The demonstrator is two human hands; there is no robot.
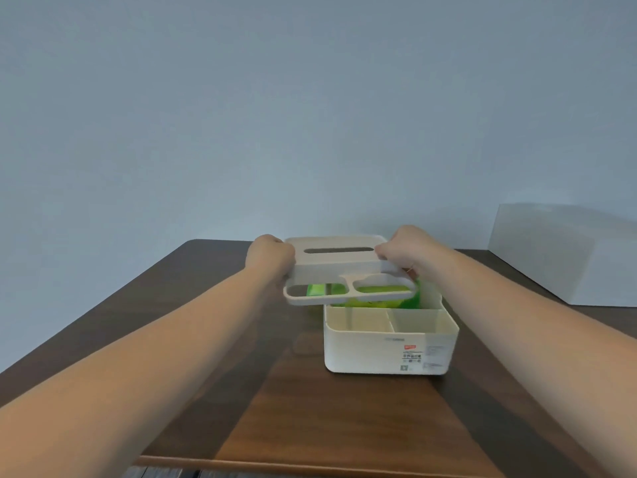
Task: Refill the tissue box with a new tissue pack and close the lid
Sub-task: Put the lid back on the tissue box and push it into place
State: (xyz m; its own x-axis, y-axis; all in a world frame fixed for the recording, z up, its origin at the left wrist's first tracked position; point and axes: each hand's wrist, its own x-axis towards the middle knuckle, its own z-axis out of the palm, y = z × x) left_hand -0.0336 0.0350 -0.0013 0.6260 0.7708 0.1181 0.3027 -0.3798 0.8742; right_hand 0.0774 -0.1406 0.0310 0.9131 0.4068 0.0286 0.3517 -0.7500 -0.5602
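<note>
The left hand (pixel 272 253) has its grip closed on the left end of the lid (pixel 339 267), held above and left of the tissue box (pixel 389 346) on the desk (pixel 310 408). The right hand (pixel 401 248) clamps the right end. The lid should probably shift right, level, then lower evenly. The green tissue pack (pixel 379 294) is mostly hidden behind the lid.

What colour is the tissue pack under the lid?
Bright green tissue pack, seen through the lid's openings in the head view.
</note>
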